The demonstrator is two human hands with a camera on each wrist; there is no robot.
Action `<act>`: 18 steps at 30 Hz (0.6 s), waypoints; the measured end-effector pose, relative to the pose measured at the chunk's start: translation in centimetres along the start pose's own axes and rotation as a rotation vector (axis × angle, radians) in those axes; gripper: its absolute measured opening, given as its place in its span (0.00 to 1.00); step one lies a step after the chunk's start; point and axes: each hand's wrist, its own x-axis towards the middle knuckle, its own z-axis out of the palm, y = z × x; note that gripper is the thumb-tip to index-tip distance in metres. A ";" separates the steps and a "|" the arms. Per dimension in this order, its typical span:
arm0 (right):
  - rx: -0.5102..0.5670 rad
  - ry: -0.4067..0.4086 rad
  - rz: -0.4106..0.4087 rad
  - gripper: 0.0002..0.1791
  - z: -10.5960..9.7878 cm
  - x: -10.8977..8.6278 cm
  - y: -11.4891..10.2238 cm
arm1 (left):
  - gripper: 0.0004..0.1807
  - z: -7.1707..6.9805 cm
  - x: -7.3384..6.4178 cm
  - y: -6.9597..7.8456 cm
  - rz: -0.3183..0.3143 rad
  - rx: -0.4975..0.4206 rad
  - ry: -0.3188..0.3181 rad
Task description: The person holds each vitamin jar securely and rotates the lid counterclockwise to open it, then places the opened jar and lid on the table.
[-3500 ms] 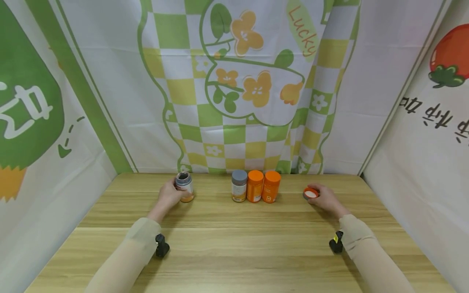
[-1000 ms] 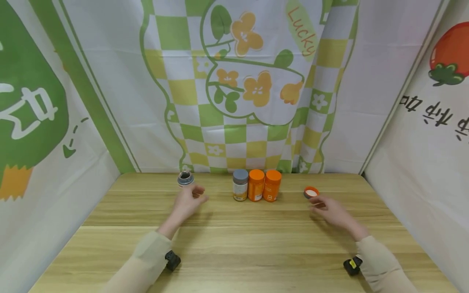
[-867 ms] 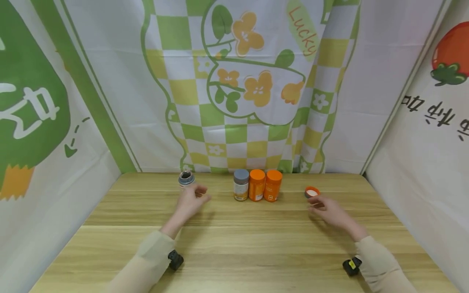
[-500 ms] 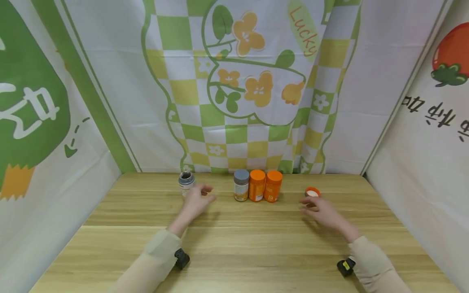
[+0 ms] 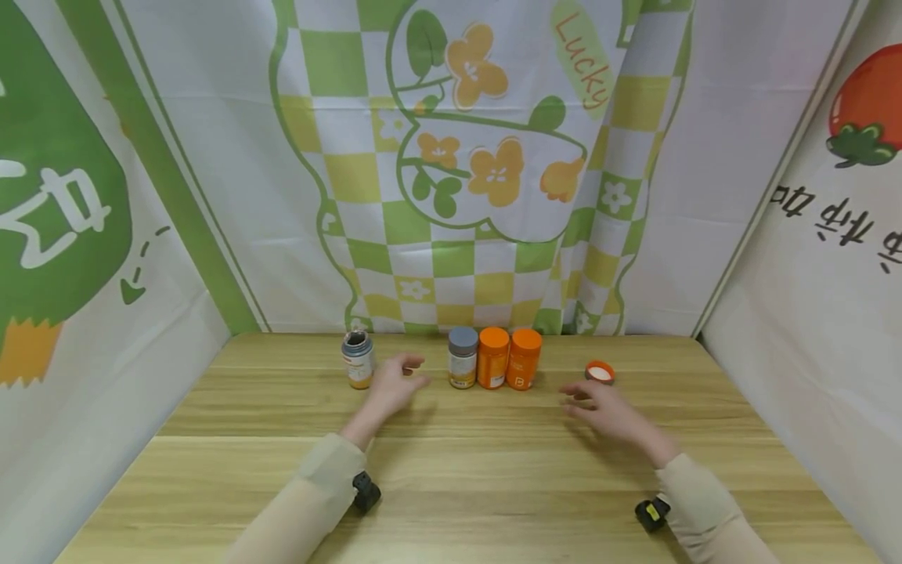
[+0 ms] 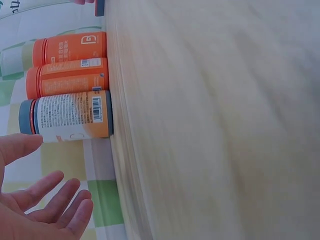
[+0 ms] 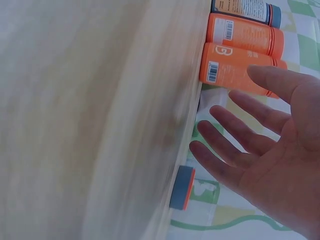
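Observation:
My left hand [image 5: 391, 387] is held over the table with fingers spread and nothing in them, between the uncapped bottle [image 5: 358, 362] and a grey-capped bottle [image 5: 462, 359]. In the left wrist view that grey-capped bottle [image 6: 70, 116] lies just past the thumb. My right hand [image 5: 607, 413], also with loose, parted fingers, hovers in front of a grey lid [image 5: 600, 373] with an orange rim, turned upside down to show its white inside. To its left stand two orange bottles [image 5: 493, 359], close beside the grey-capped one. In the right wrist view the nearer orange bottle [image 7: 227, 67] is beyond my fingertips.
The bottles and lid stand along the back of the wooden table [image 5: 465, 486], near a checked curtain [image 5: 451, 258]. White printed cloth walls [image 5: 810, 329] rise on both sides.
My left hand has let go of the uncapped bottle and moved right, toward the grey-capped one. My right hand has released the lid and shifted left, toward the orange bottles.

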 end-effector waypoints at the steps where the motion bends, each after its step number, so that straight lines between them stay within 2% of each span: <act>1: 0.002 -0.001 0.002 0.21 0.1 0.0 -0.1 | 0.22 0.1 0.1 0.0 0.000 -0.005 -0.004; 11: 0.037 -0.020 0.002 0.22 0.8 0.6 -0.7 | 0.23 1.2 1.1 0.0 -0.028 0.012 -0.033; 18: 0.048 -0.021 -0.010 0.21 1.5 1.2 -1.2 | 0.25 1.9 1.7 0.2 -0.019 0.011 -0.058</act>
